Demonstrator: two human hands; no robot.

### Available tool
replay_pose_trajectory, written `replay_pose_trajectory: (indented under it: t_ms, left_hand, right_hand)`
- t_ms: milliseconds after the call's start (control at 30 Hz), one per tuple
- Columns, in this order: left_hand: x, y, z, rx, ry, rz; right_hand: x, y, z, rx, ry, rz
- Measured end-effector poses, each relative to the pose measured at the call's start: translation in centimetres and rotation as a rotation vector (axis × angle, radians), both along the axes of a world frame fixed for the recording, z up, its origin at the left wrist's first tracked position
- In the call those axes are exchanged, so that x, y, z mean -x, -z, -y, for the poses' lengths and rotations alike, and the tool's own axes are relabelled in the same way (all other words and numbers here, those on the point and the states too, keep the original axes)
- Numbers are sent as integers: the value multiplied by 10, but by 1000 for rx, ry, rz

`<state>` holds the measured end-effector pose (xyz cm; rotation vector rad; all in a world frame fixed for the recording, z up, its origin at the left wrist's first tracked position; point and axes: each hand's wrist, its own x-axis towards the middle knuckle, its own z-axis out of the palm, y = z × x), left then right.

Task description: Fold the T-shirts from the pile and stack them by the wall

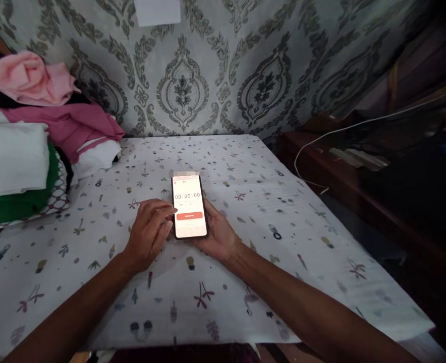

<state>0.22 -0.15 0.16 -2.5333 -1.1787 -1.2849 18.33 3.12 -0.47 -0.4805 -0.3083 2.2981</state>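
A smartphone [189,206] with a lit screen is held upright over the middle of the bed-like surface. Its screen shows 00:00:00 above an orange-red button. My right hand [221,229] is wrapped round the phone from behind and from its right side. My left hand [149,229] is at the phone's left edge, its fingers bent and partly apart, with the index fingertip over the left side of the screen. Nothing is visible inside my left hand.
A white printed cloth [245,302] covers the surface. Pink, white and green clothes [64,126] are piled at the left. Patterned wallpaper [223,65] stands behind. At the right, a white cable [344,128] hangs over dark red furniture [344,201].
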Motion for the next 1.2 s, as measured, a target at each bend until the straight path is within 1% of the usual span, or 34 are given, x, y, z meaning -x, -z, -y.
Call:
replay_pose_trajectory:
  t_ms: [267,400,533,733,1200]
  left_hand:
    - [0,0,0,20,-1,-2]
    - [1,1,0,29,-23,7]
    - [1,2,-1,48,-49,13]
    - [0,5,-2,47,-94,26]
    - [1,6,-2,68,-88,23]
  right_hand:
    - [1,0,-1,14,25,26]
    - [0,3,-2,37,16,29]
    - [-2,5,-2,27,8,36]
    - [-2,3,-2,-8,-5,41]
    - [-1,-1,0,19,16,47]
